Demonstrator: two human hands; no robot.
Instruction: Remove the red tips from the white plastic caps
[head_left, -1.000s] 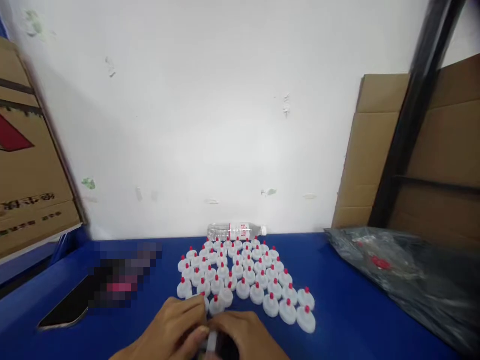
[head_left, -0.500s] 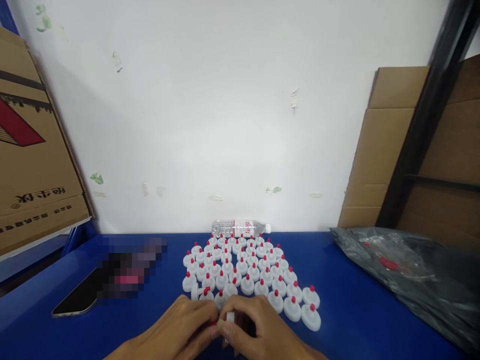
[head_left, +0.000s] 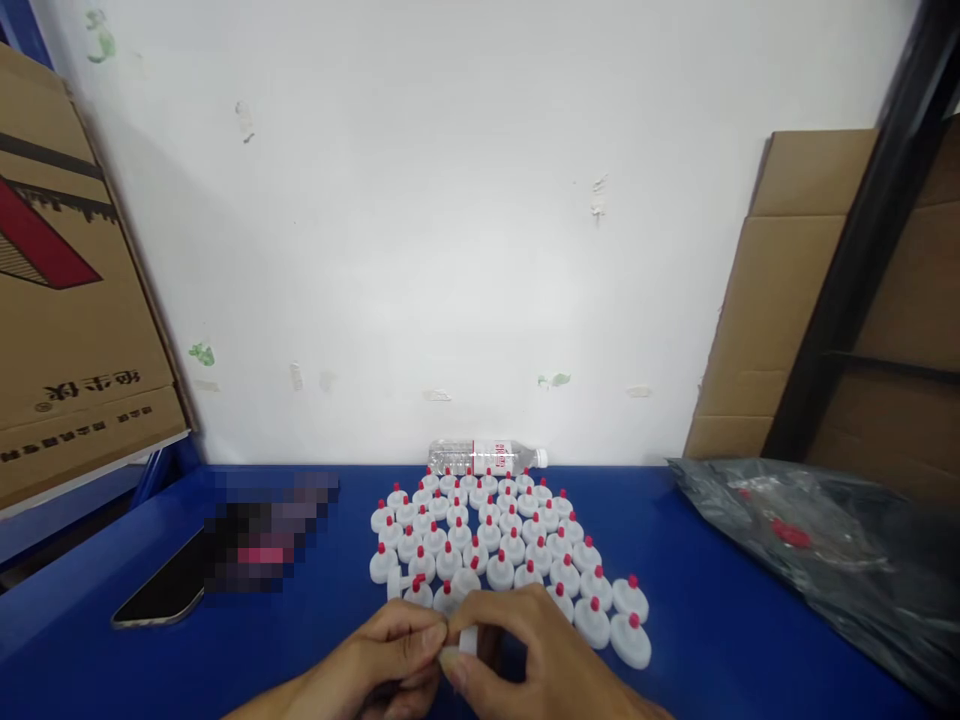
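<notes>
We bring our two hands together, fingertips touching, just in front of the cluster of white caps (head_left: 488,536). The right hand (head_left: 529,640) pinches a white piece (head_left: 468,640) between thumb and fingers; the left hand (head_left: 405,650) is drawn into a narrow pinch, and we cannot tell what, if anything, it encloses. Half a second ago a bit of red shows at the left fingertips; now it is covered, so we judge the handling of this piece to be under way, not finished.

The caps mostly stand upright with red tips, but one side-lying cap (head_left: 394,583) rests at the cluster's near left corner (its tip points right). Behind the cluster lies a clear bottle (head_left: 452,457); its label (head_left: 491,457) carries red characters too small for us to read surely. Left of the cluster is a dark phone (head_left: 160,592), partly pixelated. Farther left, a carton (head_left: 71,340) bears dark characters, apparently upside down, with a circled mark. Right of the cluster, a dark plastic bag (head_left: 847,600) spreads over the blue counter (head_left: 675,570).
</notes>
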